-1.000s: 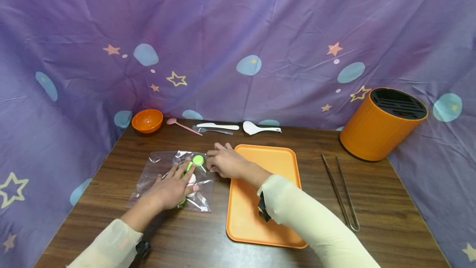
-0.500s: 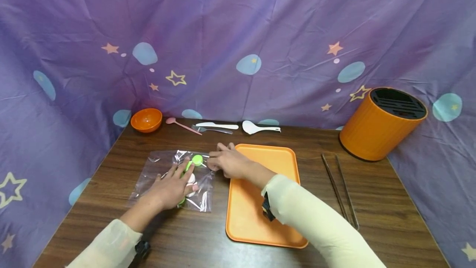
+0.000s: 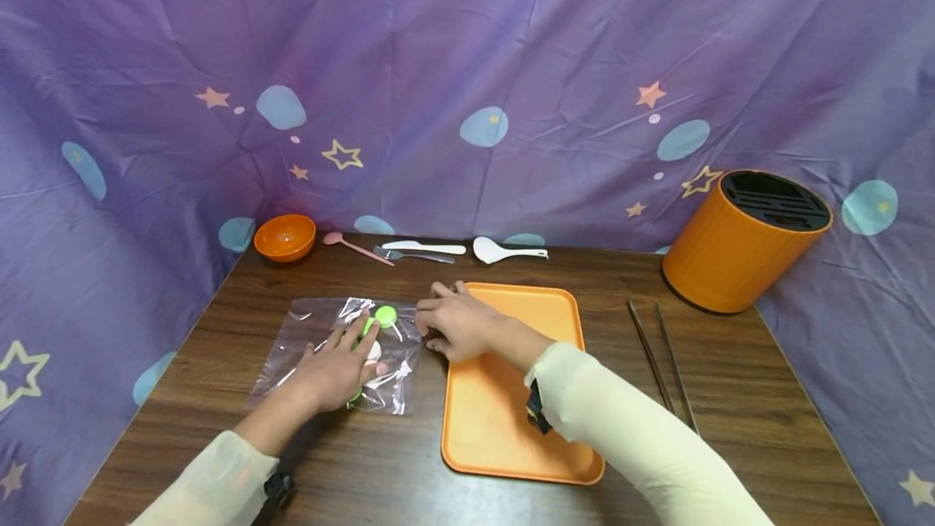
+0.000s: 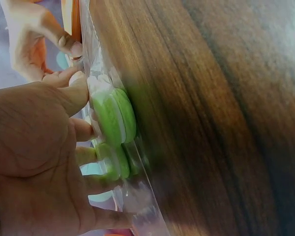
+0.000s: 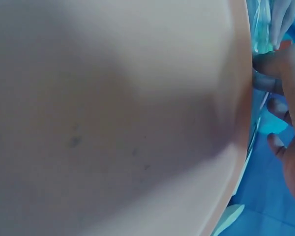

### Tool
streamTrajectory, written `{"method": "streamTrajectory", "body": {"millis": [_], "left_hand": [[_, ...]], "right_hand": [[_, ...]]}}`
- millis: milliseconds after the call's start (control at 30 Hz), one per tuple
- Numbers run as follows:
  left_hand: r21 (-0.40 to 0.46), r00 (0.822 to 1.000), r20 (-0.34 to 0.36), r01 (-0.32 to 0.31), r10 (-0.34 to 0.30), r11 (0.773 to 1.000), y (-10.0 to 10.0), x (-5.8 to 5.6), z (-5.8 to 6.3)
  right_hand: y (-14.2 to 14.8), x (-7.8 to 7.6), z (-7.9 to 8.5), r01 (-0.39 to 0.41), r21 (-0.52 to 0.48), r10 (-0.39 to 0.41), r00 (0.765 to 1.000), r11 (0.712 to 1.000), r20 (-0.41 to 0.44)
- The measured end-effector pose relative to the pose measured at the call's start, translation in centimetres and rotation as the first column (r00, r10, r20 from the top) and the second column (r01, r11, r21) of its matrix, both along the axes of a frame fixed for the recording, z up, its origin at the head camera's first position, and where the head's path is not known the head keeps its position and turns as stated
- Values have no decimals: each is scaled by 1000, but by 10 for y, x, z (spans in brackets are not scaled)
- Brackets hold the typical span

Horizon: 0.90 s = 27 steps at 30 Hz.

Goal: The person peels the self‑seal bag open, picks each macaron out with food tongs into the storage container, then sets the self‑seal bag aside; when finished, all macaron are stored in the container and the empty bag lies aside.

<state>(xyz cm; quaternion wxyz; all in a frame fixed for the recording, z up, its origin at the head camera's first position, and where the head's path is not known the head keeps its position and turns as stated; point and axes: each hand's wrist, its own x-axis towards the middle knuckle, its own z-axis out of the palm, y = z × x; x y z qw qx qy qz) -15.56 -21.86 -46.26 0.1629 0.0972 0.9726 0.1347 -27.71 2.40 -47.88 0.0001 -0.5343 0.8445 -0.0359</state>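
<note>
Left of the orange tray (image 3: 485,420), I found the clear bag (image 3: 400,360) under the left hand (image 3: 332,376), fingers spread, gripping nothing; the right hand (image 3: 460,325) pinched the bag's tray-side edge between thumb and finger.

The head view looks forward and down from above the near side of the tray (image 3: 504,420), framing it whole. Both wrist views are rolled sideways: the left, low beside the tray, faces the bag (image 3: 398,355) closely; the right looks onto the tray from nearer still. All share the bag.
</note>
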Motion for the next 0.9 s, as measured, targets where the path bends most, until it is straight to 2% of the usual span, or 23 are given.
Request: {"method": "streamTrajectory", "body": {"millis": [200,400,567,733,900], "left_hand": [[2,1000,4,0,0,1000,-1,0,0],[17,1000,-2,-3,3,1000,-1,0,-1],[10,1000,-1,3,-3,1000,0,0,0],[9,1000,4,-3,3,1000,0,0,1],[-1,1000,8,-3,3,1000,-2,-2,-4]], "right_hand": [[-13,11,2,-71,-9,70,997,997,-32],[-26,28,4,-127,15,126,992,992,30],[-31,37,4,-125,34,124,991,992,52],[-32,40,1,-114,39,114,993,993,-1],[-27,46,3,-94,104,100,994,990,-53]]}}
